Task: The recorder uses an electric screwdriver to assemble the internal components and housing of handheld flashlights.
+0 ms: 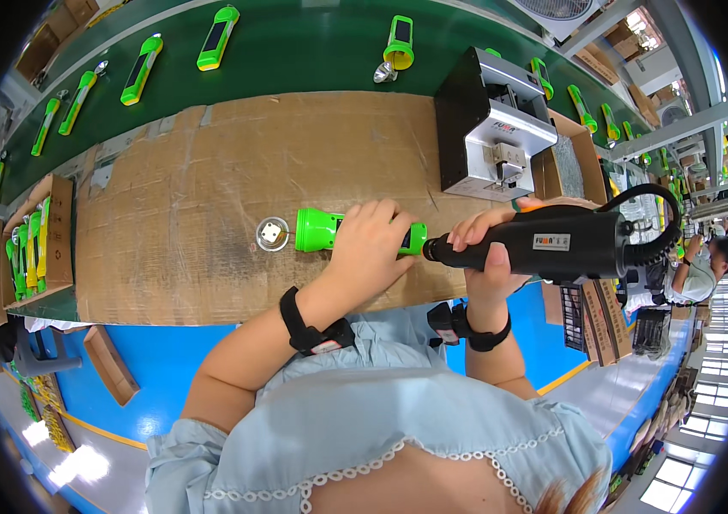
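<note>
A bright green flashlight body [316, 230] lies sideways on the cardboard sheet in front of me. My left hand [370, 246] is closed over its middle and pins it to the cardboard. Beside its wide end sits a round, shiny reflector [273, 234] with a white centre, apart from the body. My right hand [489, 248] grips a black electric screwdriver [574, 242], held level with its tip pointing left. That tip meets the narrow end of the flashlight, or comes very close; whether a screw is there cannot be made out.
A cardboard sheet [184, 197] covers the bench. A black and silver screw feeder [501, 128] stands at the back right, beside an open carton [576, 158]. Beyond runs a green conveyor belt [295, 51] carrying several flashlights. A box [57, 236] of green and yellow parts stands left.
</note>
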A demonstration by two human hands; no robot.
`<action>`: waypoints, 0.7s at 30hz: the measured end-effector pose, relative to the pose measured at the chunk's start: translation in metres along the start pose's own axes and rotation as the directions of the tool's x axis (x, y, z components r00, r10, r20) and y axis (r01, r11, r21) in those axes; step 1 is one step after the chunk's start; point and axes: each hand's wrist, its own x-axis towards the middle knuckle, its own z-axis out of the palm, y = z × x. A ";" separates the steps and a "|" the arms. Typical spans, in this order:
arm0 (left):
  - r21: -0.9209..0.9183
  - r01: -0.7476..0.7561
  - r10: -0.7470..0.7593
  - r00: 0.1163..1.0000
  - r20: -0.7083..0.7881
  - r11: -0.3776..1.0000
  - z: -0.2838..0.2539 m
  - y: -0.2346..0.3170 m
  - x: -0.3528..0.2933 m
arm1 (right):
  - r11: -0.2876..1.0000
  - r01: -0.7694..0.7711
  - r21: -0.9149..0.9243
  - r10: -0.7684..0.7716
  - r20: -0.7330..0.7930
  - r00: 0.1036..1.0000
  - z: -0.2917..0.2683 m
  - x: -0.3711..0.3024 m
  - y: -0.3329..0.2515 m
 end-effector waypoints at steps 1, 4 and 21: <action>0.003 -0.003 0.003 1.000 -0.001 1.000 0.000 0.000 0.001 | 0.999 0.029 0.044 -0.032 0.059 0.998 -0.002 0.002 0.001; 0.000 -0.012 0.012 1.000 -0.018 1.000 0.001 -0.002 0.000 | 0.999 -0.034 0.018 0.033 0.040 0.999 0.001 0.003 -0.001; 0.081 -0.044 0.041 0.998 0.038 0.996 -0.002 0.002 0.001 | 0.934 0.341 -0.104 -0.356 -0.264 0.896 -0.043 0.071 -0.049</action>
